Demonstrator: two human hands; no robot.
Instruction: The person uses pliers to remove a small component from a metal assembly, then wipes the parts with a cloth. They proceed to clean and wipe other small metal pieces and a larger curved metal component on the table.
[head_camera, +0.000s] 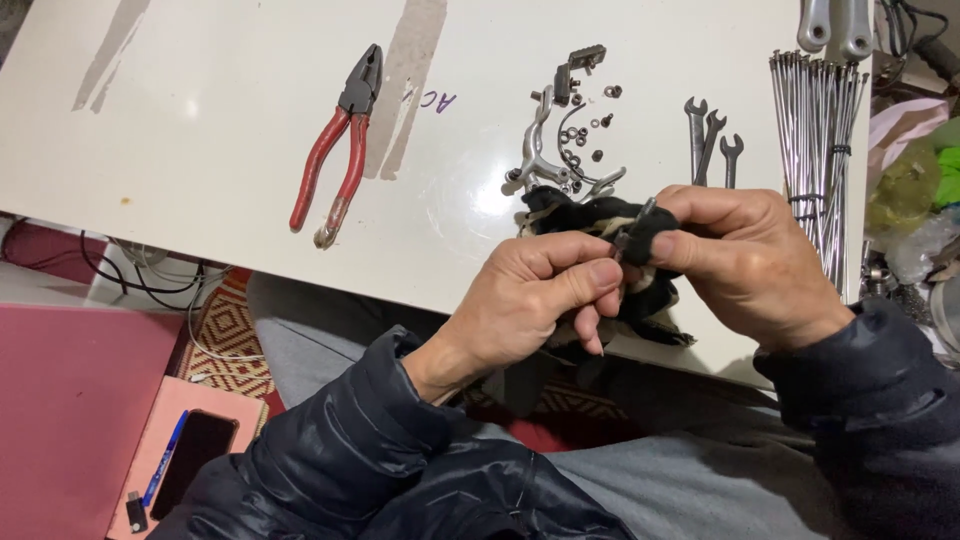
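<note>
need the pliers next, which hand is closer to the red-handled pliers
Left. The left hand is below and right of the red-handled pliers; the right hand is farther right, past it.

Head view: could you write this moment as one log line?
left hand: pinches small metal part | right hand: holds dirty rag | table: pliers, wrenches

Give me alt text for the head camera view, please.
Both hands, left hand and right hand, rub a small metal part with a dirty black rag over a white table holding red-handled pliers, wrenches and spokes.
</note>
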